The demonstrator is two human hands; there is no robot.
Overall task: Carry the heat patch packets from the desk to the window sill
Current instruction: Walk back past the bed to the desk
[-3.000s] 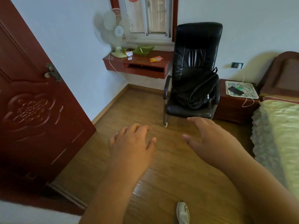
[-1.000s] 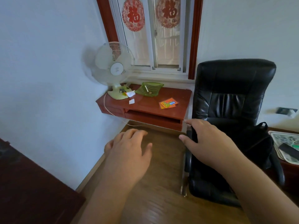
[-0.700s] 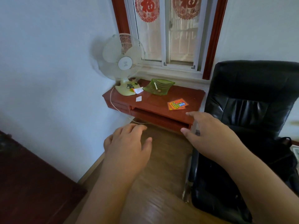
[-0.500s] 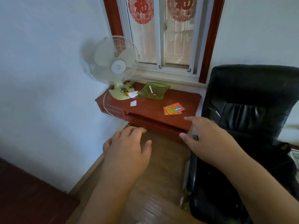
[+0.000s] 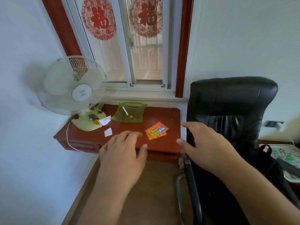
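Both hands out, nothing held!
Heat patch packets lie on the desk between the relaxed left hand and spread right hand.

Both bare forearms reach forward, palms down, the left hand with fingers loosely extended and close together, the right hand spread wider with thumb apart, each holding nothing and well apart.

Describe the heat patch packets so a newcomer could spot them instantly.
Find the red wooden desk under the window, between the white fan and the black chair. The heat patch packets lie flat near its right front, right of the green glass dish. They are the only bright orange, printed item there.
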